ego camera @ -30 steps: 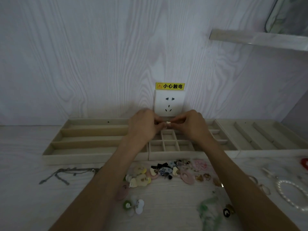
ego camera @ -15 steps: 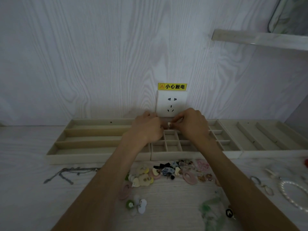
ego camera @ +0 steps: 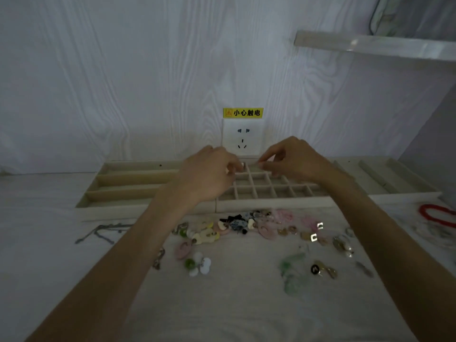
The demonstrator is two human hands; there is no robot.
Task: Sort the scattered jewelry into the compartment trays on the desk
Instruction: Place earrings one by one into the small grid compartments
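My left hand [ego camera: 209, 174] and right hand [ego camera: 293, 157] each pinch something tiny over the grid tray [ego camera: 271, 191]; I can't tell what. A loose pinch could drop it into the wrong cell. Since a second ago they've parted. Scattered jewelry [ego camera: 246, 228] lies below my wrists.

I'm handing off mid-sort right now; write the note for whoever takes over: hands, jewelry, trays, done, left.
Left hand and right hand are raised over the back of the grid tray, each pinching a tiny pale piece; what it is cannot be told.
Slotted tray sits left of it, long-channel tray right.
Done: nothing visible in any compartment.
Left: the jewelry pile before the trays, grey chain, red bracelet.
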